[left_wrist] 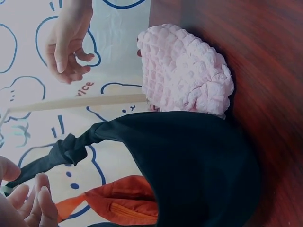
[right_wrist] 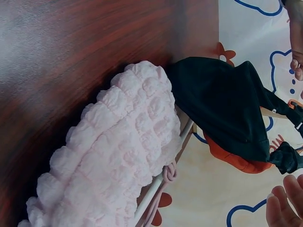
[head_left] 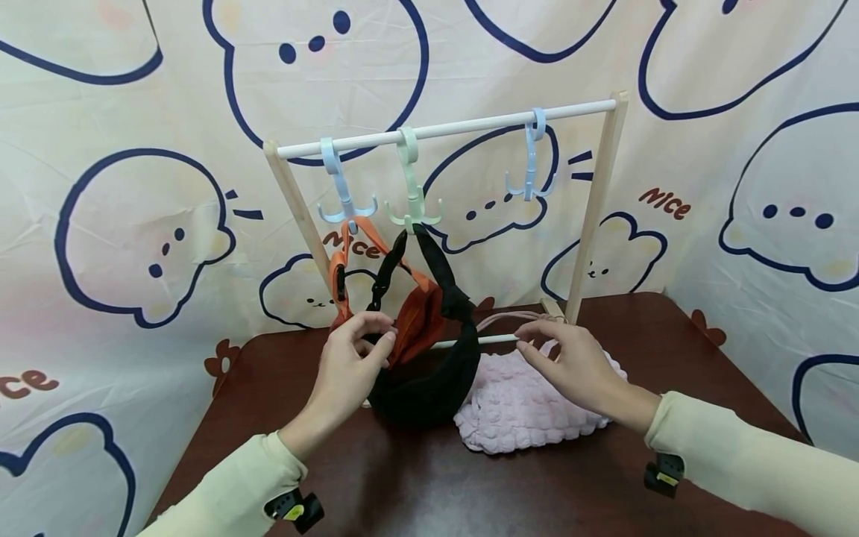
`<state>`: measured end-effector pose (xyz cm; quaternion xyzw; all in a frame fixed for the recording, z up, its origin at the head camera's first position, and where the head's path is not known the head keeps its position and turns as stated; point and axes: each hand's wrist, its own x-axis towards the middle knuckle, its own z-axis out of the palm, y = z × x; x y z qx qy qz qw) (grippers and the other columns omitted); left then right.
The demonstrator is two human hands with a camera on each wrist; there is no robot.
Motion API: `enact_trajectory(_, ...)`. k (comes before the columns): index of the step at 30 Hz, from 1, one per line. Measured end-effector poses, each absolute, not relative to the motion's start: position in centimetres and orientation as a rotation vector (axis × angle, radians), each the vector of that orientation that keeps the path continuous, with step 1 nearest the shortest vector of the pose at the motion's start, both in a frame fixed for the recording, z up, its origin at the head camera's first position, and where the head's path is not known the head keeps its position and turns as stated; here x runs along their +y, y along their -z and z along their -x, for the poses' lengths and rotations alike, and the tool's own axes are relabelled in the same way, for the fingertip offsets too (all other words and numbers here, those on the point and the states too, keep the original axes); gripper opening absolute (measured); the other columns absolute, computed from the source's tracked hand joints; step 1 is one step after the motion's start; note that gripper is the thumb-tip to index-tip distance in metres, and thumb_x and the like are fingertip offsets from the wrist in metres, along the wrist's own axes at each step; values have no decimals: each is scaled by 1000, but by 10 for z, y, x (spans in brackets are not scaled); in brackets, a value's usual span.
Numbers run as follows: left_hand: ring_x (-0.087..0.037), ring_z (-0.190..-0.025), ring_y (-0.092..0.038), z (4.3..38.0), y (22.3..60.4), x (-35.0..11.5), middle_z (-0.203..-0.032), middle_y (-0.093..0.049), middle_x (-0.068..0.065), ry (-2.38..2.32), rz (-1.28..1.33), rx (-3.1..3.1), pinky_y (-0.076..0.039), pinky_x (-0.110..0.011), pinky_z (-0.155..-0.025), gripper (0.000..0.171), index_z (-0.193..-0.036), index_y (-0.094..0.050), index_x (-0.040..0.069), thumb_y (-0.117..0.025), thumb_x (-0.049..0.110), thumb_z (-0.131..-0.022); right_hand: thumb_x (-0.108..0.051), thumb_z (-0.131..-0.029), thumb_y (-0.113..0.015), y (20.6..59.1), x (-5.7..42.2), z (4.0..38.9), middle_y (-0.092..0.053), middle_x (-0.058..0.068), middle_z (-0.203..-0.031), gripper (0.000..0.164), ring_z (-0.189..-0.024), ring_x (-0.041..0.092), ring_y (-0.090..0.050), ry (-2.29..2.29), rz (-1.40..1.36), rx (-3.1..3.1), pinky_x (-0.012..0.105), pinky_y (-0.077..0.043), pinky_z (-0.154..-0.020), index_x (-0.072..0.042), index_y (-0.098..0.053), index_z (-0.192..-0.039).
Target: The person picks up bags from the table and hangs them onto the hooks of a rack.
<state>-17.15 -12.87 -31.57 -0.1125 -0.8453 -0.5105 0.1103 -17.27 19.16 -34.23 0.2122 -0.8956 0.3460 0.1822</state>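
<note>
A black bag (head_left: 426, 391) with a knotted strap hangs from the green hook (head_left: 411, 183), low over the table. Behind it an orange bag (head_left: 419, 321) hangs by its strap from the left blue hook (head_left: 341, 186). My left hand (head_left: 352, 365) is beside the black bag's left edge, fingers loosely bent; the left wrist view shows them apart from the cloth. On the table to the right lies a puffy pink bag (head_left: 530, 399) with a thin cord strap (right_wrist: 169, 172). Over it hovers my right hand (head_left: 570, 365), loosely bent and holding nothing.
The rack has a white top rail (head_left: 463, 128) and wooden posts (head_left: 593, 216). Another blue hook (head_left: 530, 160) hangs at the right with nothing on it. A white lower bar (head_left: 496, 339) runs behind the bags. Patterned cloth (head_left: 134, 224) surrounds the brown table (head_left: 282, 395).
</note>
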Motion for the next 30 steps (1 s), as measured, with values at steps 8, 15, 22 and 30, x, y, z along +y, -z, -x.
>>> enact_trajectory(8, -21, -68, -66, 166, 322, -128, -110, -68, -7, 1505, 344, -2513, -55, -28, -64, 15, -115, -66, 15, -62, 18, -100, -19, -97, -67, 346, 194, 168, -73, -5, -95, 15, -81, 8, -61, -914, -571, -2571, 24, -51, -65, -15, -75, -109)
enact_trajectory(15, -32, -72, -67, 163, 327, -127, -109, -69, -7, 1514, 326, -2529, -55, -27, -65, 14, -113, -66, 16, -63, 18, -100, -18, -96, -68, 351, 200, 165, -73, -5, -95, 15, -78, 5, -61, -875, -593, -2562, 23, -50, -63, -16, -75, -109)
enact_trajectory(22, -35, -72, -66, 162, 331, -126, -107, -68, -6, 1524, 314, -2544, -54, -27, -64, 13, -112, -67, 17, -63, 17, -100, -17, -96, -67, 353, 204, 163, -74, -6, -99, 13, -80, 4, -61, -845, -618, -2560, 22, -50, -64, -18, -75, -107)
enact_trajectory(30, -30, -68, -65, 160, 337, -122, -103, -68, -8, 1519, 353, -2543, -52, -26, -60, 11, -110, -67, 15, -65, 16, -99, -16, -95, -68, 355, 206, 163, -73, -9, -96, 13, -79, 2, -60, -827, -639, -2554, 22, -49, -63, -20, -75, -106)
